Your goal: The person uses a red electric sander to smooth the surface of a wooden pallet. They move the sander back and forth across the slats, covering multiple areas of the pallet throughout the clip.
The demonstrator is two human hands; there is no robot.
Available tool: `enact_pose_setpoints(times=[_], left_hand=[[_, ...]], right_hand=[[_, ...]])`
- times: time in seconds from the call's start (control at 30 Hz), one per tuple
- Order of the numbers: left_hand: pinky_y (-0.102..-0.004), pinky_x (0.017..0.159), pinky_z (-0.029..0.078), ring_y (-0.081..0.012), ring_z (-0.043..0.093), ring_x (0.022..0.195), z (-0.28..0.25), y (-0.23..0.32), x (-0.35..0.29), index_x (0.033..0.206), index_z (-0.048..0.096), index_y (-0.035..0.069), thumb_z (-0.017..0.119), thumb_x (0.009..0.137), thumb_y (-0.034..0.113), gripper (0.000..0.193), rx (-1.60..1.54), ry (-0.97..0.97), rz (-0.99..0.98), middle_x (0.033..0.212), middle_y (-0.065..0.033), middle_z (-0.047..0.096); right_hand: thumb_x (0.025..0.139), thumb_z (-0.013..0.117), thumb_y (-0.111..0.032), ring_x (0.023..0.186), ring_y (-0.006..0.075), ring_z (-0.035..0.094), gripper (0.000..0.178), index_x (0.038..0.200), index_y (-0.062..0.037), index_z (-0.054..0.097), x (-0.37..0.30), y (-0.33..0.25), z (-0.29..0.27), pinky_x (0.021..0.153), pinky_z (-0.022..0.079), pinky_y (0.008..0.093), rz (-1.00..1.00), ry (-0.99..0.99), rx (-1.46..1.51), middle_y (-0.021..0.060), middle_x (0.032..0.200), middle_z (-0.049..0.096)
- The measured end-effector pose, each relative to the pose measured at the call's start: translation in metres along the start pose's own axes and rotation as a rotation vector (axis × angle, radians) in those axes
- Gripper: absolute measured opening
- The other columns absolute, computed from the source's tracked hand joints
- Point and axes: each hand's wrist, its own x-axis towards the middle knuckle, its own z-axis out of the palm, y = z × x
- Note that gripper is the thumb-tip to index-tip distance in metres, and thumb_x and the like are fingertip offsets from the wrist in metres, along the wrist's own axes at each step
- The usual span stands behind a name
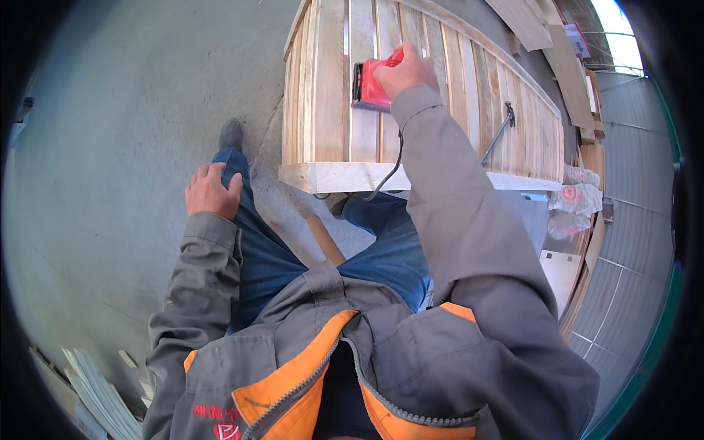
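My right hand point(412, 71) is wrapped round a red electric sander point(372, 86), its flat base down on a slatted wooden crate point(330, 95). A dark cord point(389, 174) runs from beneath my right sleeve over the crate's near edge. My left hand point(211, 192) lies on my left knee with its fingers somewhat apart and nothing in it. Farther right on the slats lies a claw hammer point(500, 133), its handle slanting toward me.
Boards point(568, 81) are stacked beyond the crate at the right. Clear plastic bags point(576, 202) sit by its right end. Thin strips of wood point(99, 392) lie at the lower left. A brown strip point(325, 240) rests on the concrete floor point(147, 132) between my legs.
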Motion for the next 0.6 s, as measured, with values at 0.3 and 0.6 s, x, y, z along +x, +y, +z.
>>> enact_pose_setpoints(times=[0.3, 0.6], left_hand=[[-0.0476, 0.104, 0.050, -0.0346, 0.065, 0.124, -0.003, 0.005, 0.004, 0.123, 0.074, 0.008, 0.078, 0.092, 0.037, 0.042, -0.006, 0.018, 0.015, 0.129, -0.0126, 0.072], [-0.0486, 0.103, 0.050, -0.0351, 0.065, 0.123, 0.001, 0.001, 0.002, 0.122, 0.074, 0.009, 0.078, 0.092, 0.036, 0.041, -0.002, 0.026, 0.033, 0.127, -0.0121, 0.072]], right_hand=[[0.084, 0.077, -0.039, 0.120, 0.0374, 0.068, 0.055, 0.134, -0.0224, 0.064, 0.049, -0.005, -0.001, 0.104, 0.056, 0.0438, 0.057, 0.002, 0.052, 0.0198, 0.135, 0.062], [0.083, 0.078, -0.039, 0.116, 0.0418, 0.069, 0.056, 0.133, -0.0192, 0.064, -0.018, 0.018, -0.004, 0.101, 0.057, 0.0476, -0.060, 0.005, 0.010, 0.0249, 0.127, 0.063]])
